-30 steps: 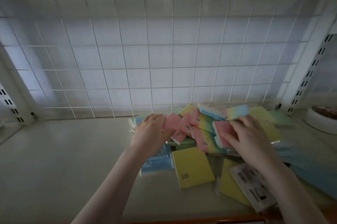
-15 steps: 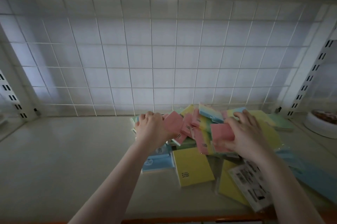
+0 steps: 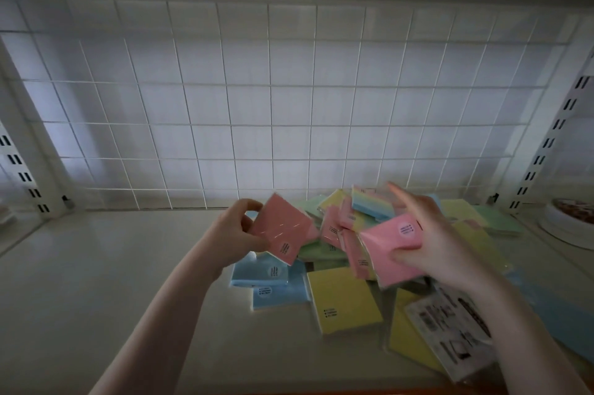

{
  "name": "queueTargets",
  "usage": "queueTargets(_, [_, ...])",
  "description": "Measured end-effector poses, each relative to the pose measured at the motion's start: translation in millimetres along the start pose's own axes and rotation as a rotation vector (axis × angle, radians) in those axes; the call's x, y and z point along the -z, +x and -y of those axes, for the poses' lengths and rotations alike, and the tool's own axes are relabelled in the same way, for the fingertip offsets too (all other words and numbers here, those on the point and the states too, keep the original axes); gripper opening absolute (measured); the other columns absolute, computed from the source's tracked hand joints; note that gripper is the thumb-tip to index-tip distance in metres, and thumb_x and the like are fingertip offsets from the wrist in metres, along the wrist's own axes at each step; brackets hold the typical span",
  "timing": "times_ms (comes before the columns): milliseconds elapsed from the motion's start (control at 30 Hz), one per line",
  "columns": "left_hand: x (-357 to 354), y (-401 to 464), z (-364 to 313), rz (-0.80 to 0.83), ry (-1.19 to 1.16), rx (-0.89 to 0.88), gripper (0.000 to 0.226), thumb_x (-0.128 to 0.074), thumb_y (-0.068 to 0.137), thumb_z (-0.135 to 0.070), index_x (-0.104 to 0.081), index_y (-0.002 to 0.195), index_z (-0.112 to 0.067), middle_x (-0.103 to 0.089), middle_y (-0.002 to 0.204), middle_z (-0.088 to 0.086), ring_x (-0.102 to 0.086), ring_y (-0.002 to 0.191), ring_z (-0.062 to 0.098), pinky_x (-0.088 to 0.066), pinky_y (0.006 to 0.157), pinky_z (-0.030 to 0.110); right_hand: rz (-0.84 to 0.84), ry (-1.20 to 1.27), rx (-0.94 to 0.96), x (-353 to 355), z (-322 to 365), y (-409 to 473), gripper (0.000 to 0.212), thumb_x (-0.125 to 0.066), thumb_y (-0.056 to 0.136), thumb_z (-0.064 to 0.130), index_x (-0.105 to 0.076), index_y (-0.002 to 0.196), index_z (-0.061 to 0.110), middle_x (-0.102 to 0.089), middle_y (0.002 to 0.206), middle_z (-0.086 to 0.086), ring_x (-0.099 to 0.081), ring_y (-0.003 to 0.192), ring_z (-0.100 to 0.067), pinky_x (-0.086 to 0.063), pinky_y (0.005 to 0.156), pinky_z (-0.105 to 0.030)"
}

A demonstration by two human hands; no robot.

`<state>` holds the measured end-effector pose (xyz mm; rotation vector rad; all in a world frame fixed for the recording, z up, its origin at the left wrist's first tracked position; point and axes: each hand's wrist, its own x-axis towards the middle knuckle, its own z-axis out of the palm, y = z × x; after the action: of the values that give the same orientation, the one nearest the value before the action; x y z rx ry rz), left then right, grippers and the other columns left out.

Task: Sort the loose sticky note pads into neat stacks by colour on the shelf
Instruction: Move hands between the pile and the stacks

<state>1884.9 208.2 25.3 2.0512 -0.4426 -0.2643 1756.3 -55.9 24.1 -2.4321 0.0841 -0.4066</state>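
A white wire grid panel (image 3: 289, 111) backs the scene; a white bowl (image 3: 569, 227) sits far right.

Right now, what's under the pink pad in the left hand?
Below the pink pad that the left hand holds up lie two blue pads, overlapping on the shelf. Their far edges are hidden behind the pink one.

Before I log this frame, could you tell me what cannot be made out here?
- Head view: print on the pink pads' stickers, too small.
- Right hand fingers, motion-blurred.
- Lower pads in the pile, covered by upper ones.
- White dish, cut by the right edge.
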Motion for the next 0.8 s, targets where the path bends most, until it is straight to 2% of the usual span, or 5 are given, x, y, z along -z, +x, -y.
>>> queueTargets(133, [4, 1, -2, 0.097, 0.013, 0.003, 0.052, -0.064, 0.075, 0.011, -0.049, 0.114, -0.02, -0.056, 0.08, 0.004, -0.053, 0.069, 0.013, -0.041, 0.061, 0.019, -0.051, -0.033, -0.039, 0, -2, -3, 0.111, -0.081, 0.069, 0.008, -0.004, 0.134, 0.055, -0.051, 0.105, 0.018, -0.056, 0.084, 0.001, -0.046, 0.064, -0.011])
queueTargets(233, [1, 5, -4, 0.085, -0.005, 0.007, 0.042, -0.062, 0.073, 0.014, -0.054, 0.104, -0.014, -0.058, 0.088, 0.007, -0.056, 0.073, 0.014, -0.045, 0.062, 0.021, -0.104, -0.063, -0.017, 0, -4, -8, 0.093, -0.083, 0.066, 0.015, -0.027, 0.131, 0.052, -0.054, 0.099, 0.024, -0.053, 0.088, 0.005, -0.04, 0.068, -0.005])
queueTargets(333, [-6, 6, -3, 0.084, -0.04, 0.003, 0.031, -0.066, 0.077, 0.007, -0.053, 0.095, -0.015, -0.06, 0.091, 0.006, -0.058, 0.074, 0.013, -0.049, 0.055, 0.019, -0.069, -0.079, 0.005, 0, -8, -14, 0.068, -0.083, 0.066, 0.012, -0.049, 0.113, 0.047, -0.049, 0.105, 0.025, -0.05, 0.099, -0.002, -0.036, 0.075, -0.007])
queueTargets(567, [-12, 3, -3, 0.047, -0.068, -0.022, 0.028, -0.067, 0.077, 0.007, -0.053, 0.091, -0.012, -0.059, 0.088, 0.005, -0.058, 0.072, 0.013, -0.047, 0.049, 0.013, -0.053, 0.104, -0.09, 8, -14, -25, 0.084, -0.084, 0.064, 0.007, -0.042, 0.118, 0.057, -0.062, 0.1, 0.015, -0.063, 0.084, -0.003, -0.053, 0.065, -0.026])
queueTargets(800, [-14, -8, 1, -0.002, -0.036, -0.028, 0.027, -0.063, 0.079, 0.007, -0.054, 0.1, -0.006, -0.059, 0.093, 0.007, -0.059, 0.079, 0.015, -0.053, 0.059, 0.02, 0.024, 0.003, -0.084, 4, -12, -35, 0.037, -0.075, 0.077, 0.025, -0.049, 0.1, 0.039, -0.062, 0.094, 0.015, -0.059, 0.087, 0.001, -0.052, 0.065, -0.022])
